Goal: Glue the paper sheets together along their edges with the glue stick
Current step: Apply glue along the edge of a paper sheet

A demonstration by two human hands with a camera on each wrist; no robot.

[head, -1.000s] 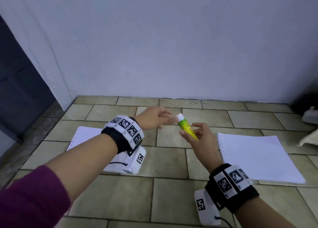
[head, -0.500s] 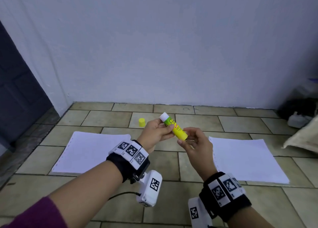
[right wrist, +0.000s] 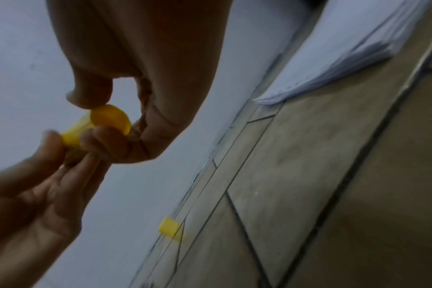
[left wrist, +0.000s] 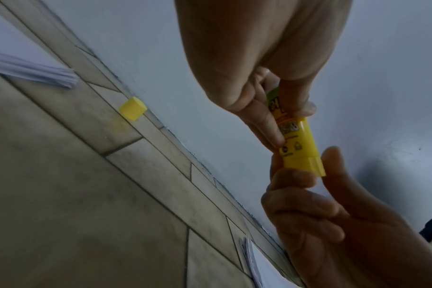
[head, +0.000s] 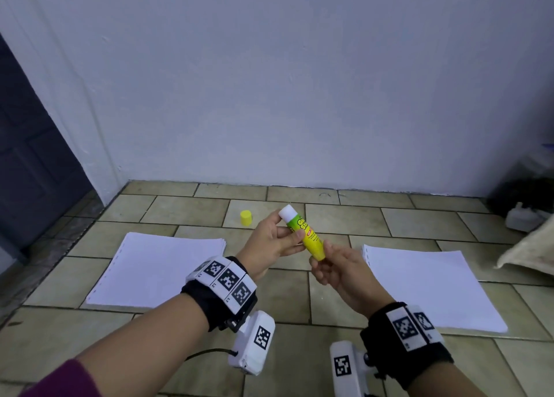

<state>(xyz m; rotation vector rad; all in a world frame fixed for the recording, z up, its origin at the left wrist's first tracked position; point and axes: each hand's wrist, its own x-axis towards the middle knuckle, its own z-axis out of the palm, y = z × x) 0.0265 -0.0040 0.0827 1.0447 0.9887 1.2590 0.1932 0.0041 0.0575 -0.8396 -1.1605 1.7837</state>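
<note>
**Both hands on the uncapped glue stick above the tiles**

Holding the glue stick (head: 304,233) in the air between two stacks of paper, the left hand (head: 271,243) wraps fingers and thumb round the upper part of the tube, forearm reaching in from 7 o'clock. The right hand (head: 337,269) comes up from 5 o'clock and pinches the yellow base of the tube between thumb and fingertips. The stick tilts, white tip toward 11 o'clock, base toward 5 o'clock.

The head view alone shows the bare white tip and both wrist bands. The left wrist view shows the ridged knob at the base (left wrist: 306,165) caught between the right thumb and forefinger. The right wrist view, blurred, shows the round flat end of the base (right wrist: 110,117) under the thumb.

The yellow cap (head: 245,217) stands on the tiled floor (head: 186,363) at about 10 o'clock from the left hand, apart from it, near the wall (head: 299,81). The left paper stack (head: 156,270) lies at 8 o'clock from the hands, the right paper stack (head: 425,285) at 4 o'clock; neither hand touches them.
</note>
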